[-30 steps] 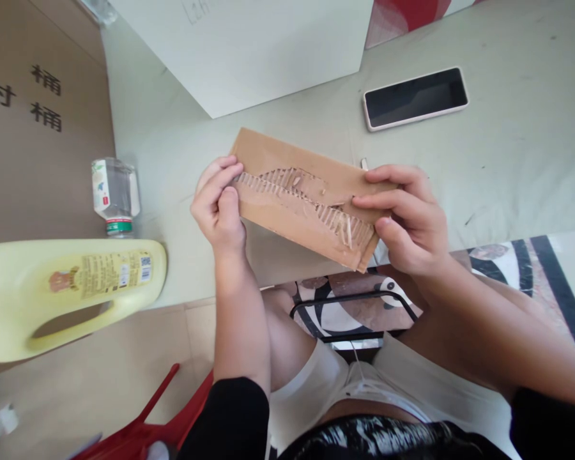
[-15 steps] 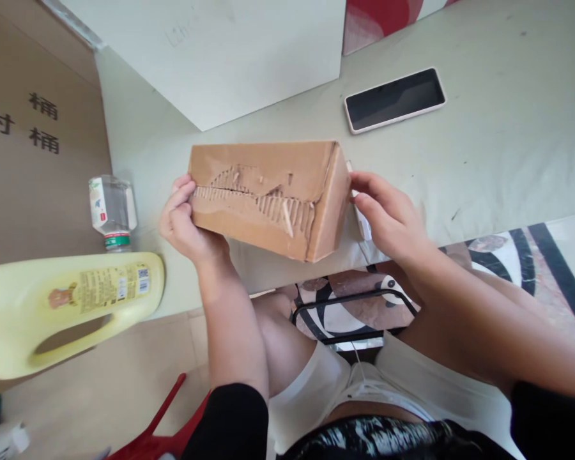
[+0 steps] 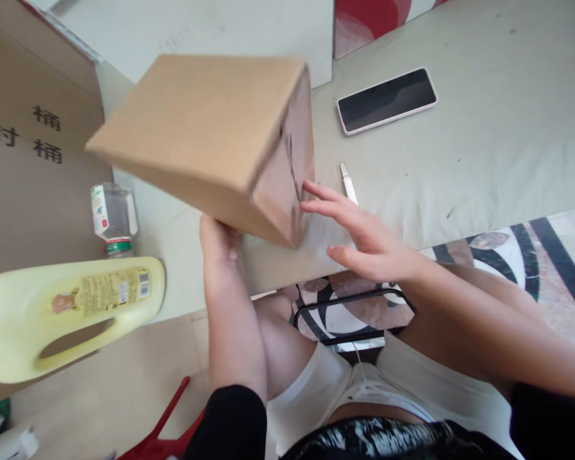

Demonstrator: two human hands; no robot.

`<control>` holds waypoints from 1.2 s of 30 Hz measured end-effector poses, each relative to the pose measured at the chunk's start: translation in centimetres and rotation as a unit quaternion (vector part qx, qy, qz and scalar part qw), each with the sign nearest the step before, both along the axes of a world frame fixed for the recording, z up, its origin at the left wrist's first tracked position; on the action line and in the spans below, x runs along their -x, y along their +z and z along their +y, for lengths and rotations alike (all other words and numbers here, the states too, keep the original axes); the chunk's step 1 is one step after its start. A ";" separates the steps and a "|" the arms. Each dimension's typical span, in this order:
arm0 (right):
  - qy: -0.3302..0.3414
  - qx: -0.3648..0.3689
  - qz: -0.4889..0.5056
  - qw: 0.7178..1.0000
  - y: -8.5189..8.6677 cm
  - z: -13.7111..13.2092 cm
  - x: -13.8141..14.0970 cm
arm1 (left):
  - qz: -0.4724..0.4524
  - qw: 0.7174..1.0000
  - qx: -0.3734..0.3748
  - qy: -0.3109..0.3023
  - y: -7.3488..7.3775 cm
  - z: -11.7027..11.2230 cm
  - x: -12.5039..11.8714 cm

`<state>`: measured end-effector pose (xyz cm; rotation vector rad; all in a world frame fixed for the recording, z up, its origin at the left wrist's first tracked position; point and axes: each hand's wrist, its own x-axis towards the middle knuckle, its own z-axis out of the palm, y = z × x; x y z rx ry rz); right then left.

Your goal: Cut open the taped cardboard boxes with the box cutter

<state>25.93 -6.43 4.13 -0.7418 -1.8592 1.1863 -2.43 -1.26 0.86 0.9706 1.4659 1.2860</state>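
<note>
A brown cardboard box [image 3: 196, 131] is tilted up in the air in front of me, its plain face toward the camera. My left hand [image 3: 218, 246] grips it from underneath; only the heel of the hand and wrist show, the fingers hidden behind the box. My right hand [image 3: 359, 236] is spread out flat, fingertips touching the box's right end face. A small white cutter [image 3: 349, 183] lies on the pale table [image 3: 483, 147] just beyond my right fingers.
A phone [image 3: 386, 100] lies screen up at the back of the table. A white box [image 3: 211, 25] stands behind. On the floor to the left are a yellow jug [image 3: 62, 310], a clear bottle [image 3: 114, 214] and a printed carton [image 3: 23, 147]. A red stool [image 3: 163, 434] is below.
The box has been lifted and turned so its torn side faces away. My right hand let go of the end and now rests open against it.
</note>
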 end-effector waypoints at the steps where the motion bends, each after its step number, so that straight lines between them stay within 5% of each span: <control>1: -0.008 -0.026 -0.016 1.000 0.0 0.1 0.0 | -0.015 1.000 0.005 0.016 -0.1 0.1 -0.3; 4: -0.029 -0.064 -0.040 0.997 -0.3 0.2 0.0 | -0.058 0.997 0.025 0.043 -0.1 0.2 -1.0; 13: -0.046 -0.118 -0.095 0.987 -1.2 0.4 -0.1 | -0.054 0.997 0.055 -0.002 0.0 -0.4 -1.8; 26: -0.076 -0.069 -0.091 0.991 -2.7 -0.2 0.7 | -0.092 0.989 0.108 -0.036 0.8 -0.4 -0.6; 32: -0.118 -0.112 -0.079 0.984 -1.4 -0.2 0.4 | -0.087 0.953 0.234 -0.175 1.2 -1.4 -1.0; 36: -0.170 -0.112 -0.069 0.977 -0.6 -0.1 -0.4 | 0.034 0.898 0.305 -0.316 1.8 -1.8 -1.3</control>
